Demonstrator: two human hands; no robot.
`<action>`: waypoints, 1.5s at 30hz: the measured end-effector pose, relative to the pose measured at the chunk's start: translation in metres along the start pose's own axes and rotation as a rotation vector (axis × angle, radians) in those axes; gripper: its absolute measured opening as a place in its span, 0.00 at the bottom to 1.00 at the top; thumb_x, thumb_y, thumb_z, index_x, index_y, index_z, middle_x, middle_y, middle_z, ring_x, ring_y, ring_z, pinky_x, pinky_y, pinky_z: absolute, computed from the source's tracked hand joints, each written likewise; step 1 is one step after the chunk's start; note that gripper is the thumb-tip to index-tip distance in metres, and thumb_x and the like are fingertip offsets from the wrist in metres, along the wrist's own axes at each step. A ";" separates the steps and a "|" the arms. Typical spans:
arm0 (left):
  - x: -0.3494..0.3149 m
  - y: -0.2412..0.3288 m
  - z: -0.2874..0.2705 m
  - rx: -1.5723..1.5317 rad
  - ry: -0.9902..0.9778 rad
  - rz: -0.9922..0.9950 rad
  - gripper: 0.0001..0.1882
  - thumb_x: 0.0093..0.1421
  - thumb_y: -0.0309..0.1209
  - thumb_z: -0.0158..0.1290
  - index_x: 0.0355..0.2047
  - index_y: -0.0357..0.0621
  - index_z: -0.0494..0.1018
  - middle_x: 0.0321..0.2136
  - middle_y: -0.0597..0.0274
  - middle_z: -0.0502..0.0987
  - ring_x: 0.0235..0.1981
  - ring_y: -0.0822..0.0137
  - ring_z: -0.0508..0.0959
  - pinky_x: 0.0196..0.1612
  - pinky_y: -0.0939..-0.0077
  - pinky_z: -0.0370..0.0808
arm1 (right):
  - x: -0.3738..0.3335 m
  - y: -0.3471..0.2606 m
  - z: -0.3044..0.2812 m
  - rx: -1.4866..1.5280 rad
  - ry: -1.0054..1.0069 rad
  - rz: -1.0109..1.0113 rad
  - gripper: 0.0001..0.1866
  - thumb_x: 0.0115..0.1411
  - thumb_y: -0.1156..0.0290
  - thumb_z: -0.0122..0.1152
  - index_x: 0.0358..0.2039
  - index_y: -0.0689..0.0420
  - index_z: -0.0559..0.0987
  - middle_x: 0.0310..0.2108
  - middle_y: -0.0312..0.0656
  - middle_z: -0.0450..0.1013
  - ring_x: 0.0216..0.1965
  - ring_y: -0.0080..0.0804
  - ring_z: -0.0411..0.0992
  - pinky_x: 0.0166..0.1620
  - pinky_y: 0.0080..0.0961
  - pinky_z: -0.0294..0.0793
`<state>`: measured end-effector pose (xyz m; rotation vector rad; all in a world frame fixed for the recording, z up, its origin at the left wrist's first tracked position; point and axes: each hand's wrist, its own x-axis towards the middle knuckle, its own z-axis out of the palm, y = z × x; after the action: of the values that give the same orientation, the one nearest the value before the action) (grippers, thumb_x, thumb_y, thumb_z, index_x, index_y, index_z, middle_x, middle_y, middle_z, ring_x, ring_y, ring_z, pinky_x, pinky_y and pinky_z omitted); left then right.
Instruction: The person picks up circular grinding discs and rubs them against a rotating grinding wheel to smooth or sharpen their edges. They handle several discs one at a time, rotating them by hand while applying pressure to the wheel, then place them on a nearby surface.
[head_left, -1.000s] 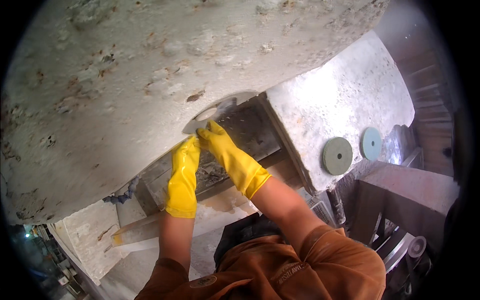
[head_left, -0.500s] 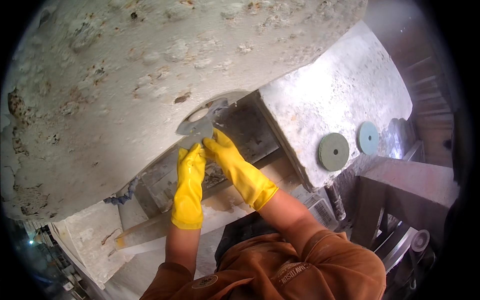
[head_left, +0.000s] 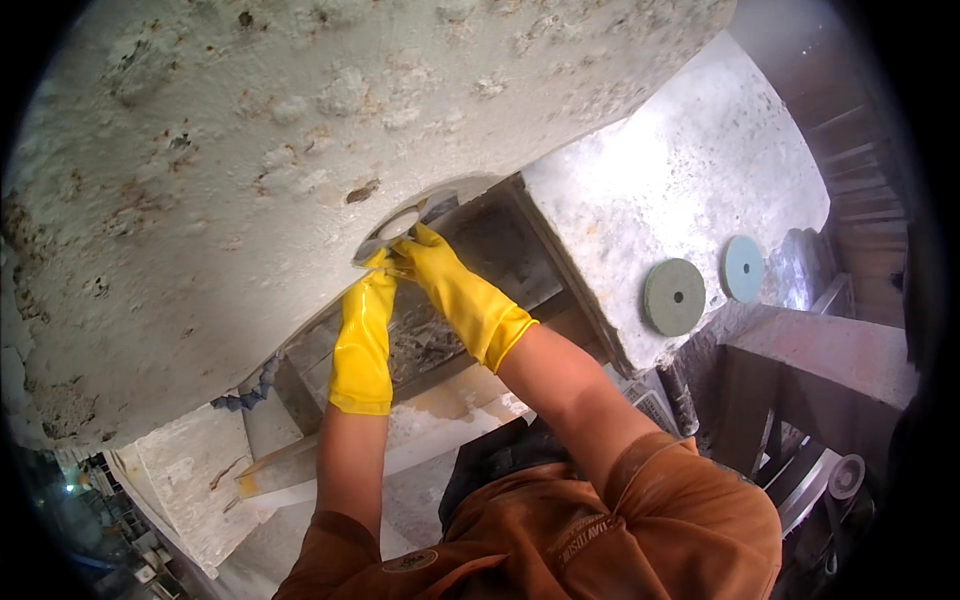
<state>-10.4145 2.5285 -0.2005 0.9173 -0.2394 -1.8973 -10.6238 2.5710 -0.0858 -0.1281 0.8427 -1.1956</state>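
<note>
Both my hands wear long yellow rubber gloves and reach up to a curved cut-out in a big pale, pitted slab. My left hand (head_left: pixel 365 325) and my right hand (head_left: pixel 450 285) meet there, fingers closed around a thin, flat grey piece (head_left: pixel 373 250). Its material is hard to make out, and the fingers and slab rim hide much of it. Just behind the fingertips, a pale round disc (head_left: pixel 401 223) shows inside the cut-out, with shiny grey surfaces around it.
The pitted slab (head_left: pixel 230 200) spans the upper left. On a whitish stone slab (head_left: pixel 590 220) at the right rest a green abrasive wheel (head_left: pixel 660 310) and a light blue one (head_left: pixel 738 280). A wooden beam (head_left: pixel 290 470) crosses beneath my forearms; a belt pulley (head_left: pixel 846 477) stands lower right.
Both hands have moved up and forward into the cut-out, carrying the grey piece. Less of that piece shows now, and the fingers are close to the pale disc.
</note>
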 end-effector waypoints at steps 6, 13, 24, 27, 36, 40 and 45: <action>-0.092 -0.034 0.123 0.275 0.125 0.096 0.17 0.65 0.19 0.52 0.55 0.35 0.71 0.42 0.54 0.79 0.41 0.63 0.78 0.43 0.74 0.76 | -0.041 0.006 -0.023 -0.030 -0.015 -0.104 0.21 0.70 0.73 0.54 0.62 0.59 0.69 0.50 0.40 0.74 0.44 0.31 0.78 0.49 0.29 0.80; -0.142 -0.048 0.148 0.290 0.065 0.154 0.27 0.65 0.14 0.49 0.65 0.36 0.64 0.54 0.50 0.75 0.52 0.60 0.78 0.54 0.73 0.75 | -0.087 0.007 -0.027 -0.056 -0.077 -0.168 0.26 0.69 0.74 0.55 0.66 0.59 0.66 0.52 0.40 0.73 0.47 0.26 0.75 0.52 0.25 0.78; -0.152 -0.053 0.117 0.268 0.068 0.128 0.29 0.67 0.18 0.46 0.68 0.38 0.58 0.59 0.41 0.70 0.55 0.51 0.77 0.52 0.67 0.76 | -0.099 0.014 -0.024 -0.162 -0.050 -0.103 0.25 0.69 0.73 0.56 0.65 0.62 0.67 0.52 0.43 0.74 0.48 0.29 0.76 0.52 0.26 0.77; -0.142 -0.039 0.123 0.161 0.012 0.111 0.29 0.66 0.18 0.46 0.68 0.39 0.59 0.58 0.39 0.71 0.52 0.52 0.77 0.50 0.68 0.76 | -0.076 0.021 -0.021 -0.151 -0.086 -0.127 0.26 0.68 0.74 0.57 0.65 0.61 0.67 0.47 0.43 0.77 0.44 0.28 0.78 0.49 0.23 0.79; -0.093 -0.016 0.090 0.596 0.169 0.286 0.09 0.68 0.24 0.50 0.47 0.34 0.71 0.44 0.44 0.78 0.37 0.59 0.77 0.41 0.70 0.76 | -0.024 0.026 -0.005 -0.159 -0.032 -0.097 0.25 0.68 0.73 0.58 0.64 0.63 0.67 0.47 0.44 0.77 0.43 0.30 0.78 0.48 0.25 0.80; -0.051 -0.004 0.031 1.485 0.137 0.638 0.10 0.68 0.24 0.50 0.47 0.34 0.72 0.43 0.46 0.78 0.38 0.60 0.78 0.40 0.70 0.76 | -0.010 0.016 0.015 -0.082 -0.003 -0.120 0.18 0.64 0.74 0.62 0.53 0.66 0.73 0.37 0.45 0.78 0.36 0.30 0.78 0.39 0.25 0.79; -0.041 -0.002 0.045 0.712 0.169 0.356 0.11 0.66 0.23 0.52 0.48 0.35 0.73 0.43 0.48 0.78 0.38 0.60 0.78 0.41 0.71 0.76 | 0.021 0.018 0.004 -0.073 -0.059 0.039 0.18 0.65 0.76 0.58 0.55 0.63 0.72 0.46 0.46 0.77 0.41 0.36 0.79 0.45 0.28 0.80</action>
<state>-10.4366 2.5539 -0.1499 1.3842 -0.9494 -1.3958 -10.6050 2.5586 -0.1026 -0.2044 0.8333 -1.1199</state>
